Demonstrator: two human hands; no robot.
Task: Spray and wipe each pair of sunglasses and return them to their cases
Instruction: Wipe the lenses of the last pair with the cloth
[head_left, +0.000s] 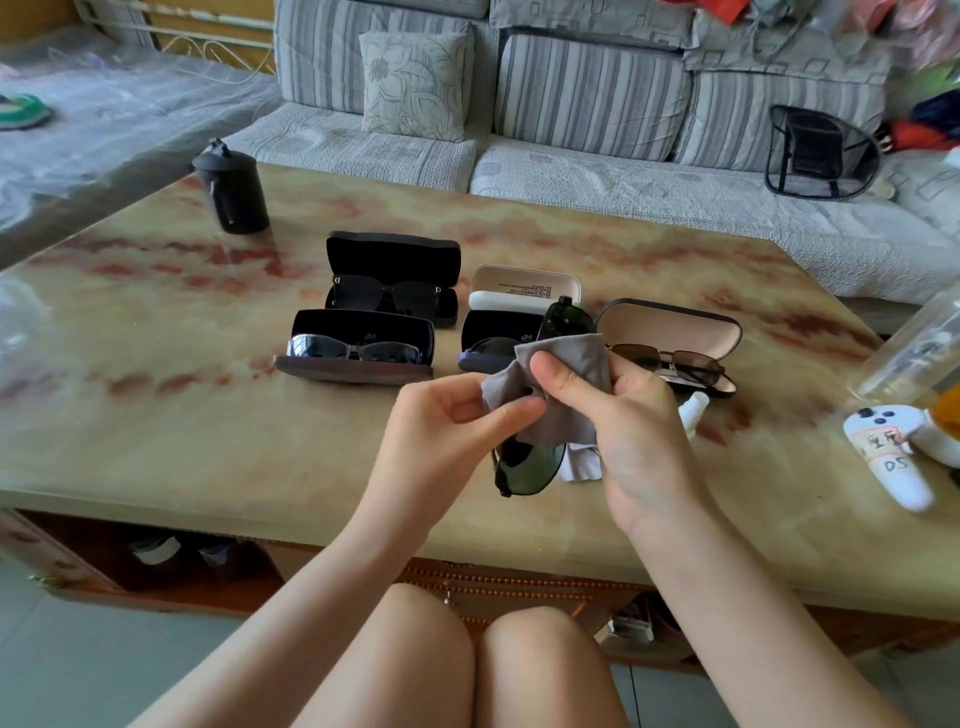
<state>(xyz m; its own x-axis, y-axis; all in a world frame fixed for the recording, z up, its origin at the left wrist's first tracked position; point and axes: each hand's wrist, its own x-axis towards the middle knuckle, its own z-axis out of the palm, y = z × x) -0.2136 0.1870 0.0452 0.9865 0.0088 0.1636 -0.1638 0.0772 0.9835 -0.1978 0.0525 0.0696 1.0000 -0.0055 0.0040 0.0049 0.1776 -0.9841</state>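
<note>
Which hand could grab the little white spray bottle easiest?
Probably the right hand: the small white spray bottle lies just beside it; the left hand is farther, across the grey wiping cloth.

grey cloth (576, 347), green sunglasses (535, 460), sofa (587, 93) (grey stripes)

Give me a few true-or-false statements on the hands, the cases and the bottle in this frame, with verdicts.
1. The left hand and right hand both hold a grey cloth wrapped over green-lensed sunglasses. True.
2. All cases on the table are closed. False: the cases lie open.
3. The right hand holds the spray bottle. False: it sits on the table beside that hand.
4. A black mug stands on the table's far left. True.
</note>
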